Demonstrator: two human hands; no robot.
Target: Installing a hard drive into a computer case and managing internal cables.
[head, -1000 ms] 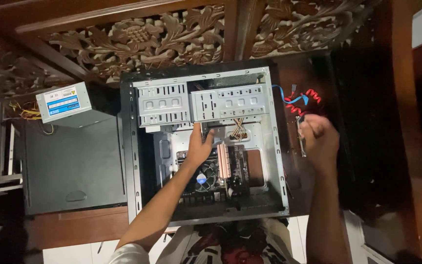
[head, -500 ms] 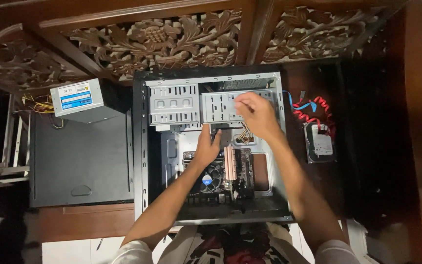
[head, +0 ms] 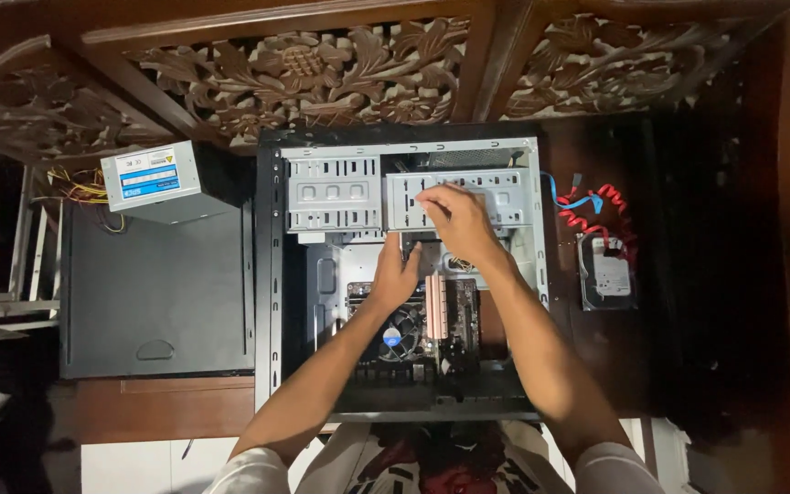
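PC case (head: 272,274) lies open on its side, mid desk, far edge up against the carved wood panel. Right hand (head: 457,220) rests on the right drive cage (head: 505,197) at the case's far end, fingers curled over the sheet metal, not clearly pinching anything. Left hand (head: 397,274) is flat, fingers together, pressed inside the case just above the motherboard (head: 454,320) & fan. Cage looks like thin stamped steel: stiff, light, edges prob sharp, so grip by the folded rims, not the slots. Board below is fragile; keep off it. Loose hard drive (head: 605,274) w/ red & blue cables sits at right; PSU (head: 150,178) at left.
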